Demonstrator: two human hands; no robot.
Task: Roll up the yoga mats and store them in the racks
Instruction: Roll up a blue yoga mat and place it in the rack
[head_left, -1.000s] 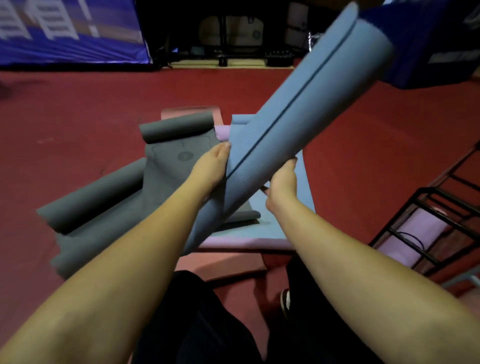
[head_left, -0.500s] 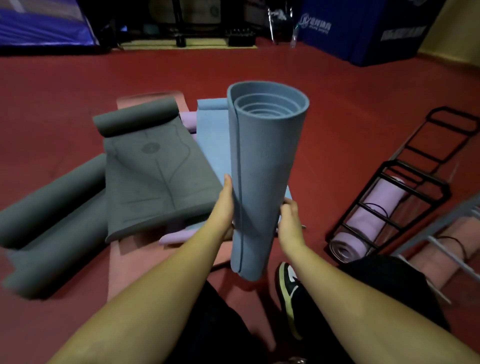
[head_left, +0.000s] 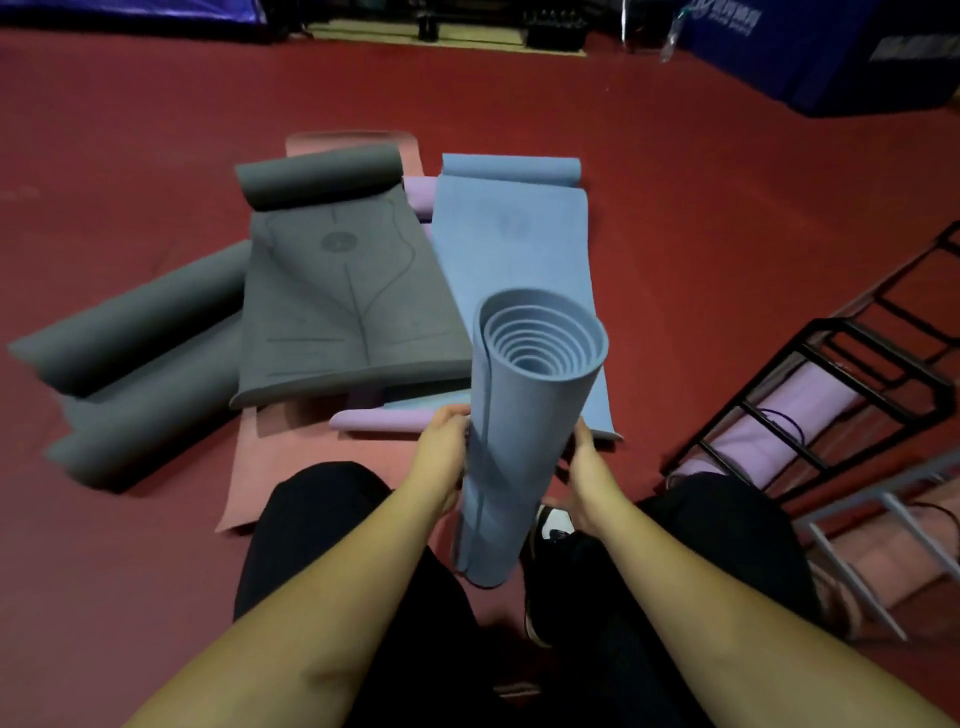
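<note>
Right hand (head_left: 582, 478) fingers hidden behind rolled blue yoga mat (head_left: 524, 415), upright between both palms, left hand (head_left: 441, 457) fingers curled gripping its side, black rack (head_left: 831, 405) cut off at right.

Right of my upright rolled blue foam mat (head_left: 524, 431), the black wire-frame rack (head_left: 810, 410) already carries a rolled lilac mat (head_left: 795, 415); left of it, grey mats (head_left: 343, 306) crowd the red floor (head_left: 727, 218), which lies open beyond.
</note>
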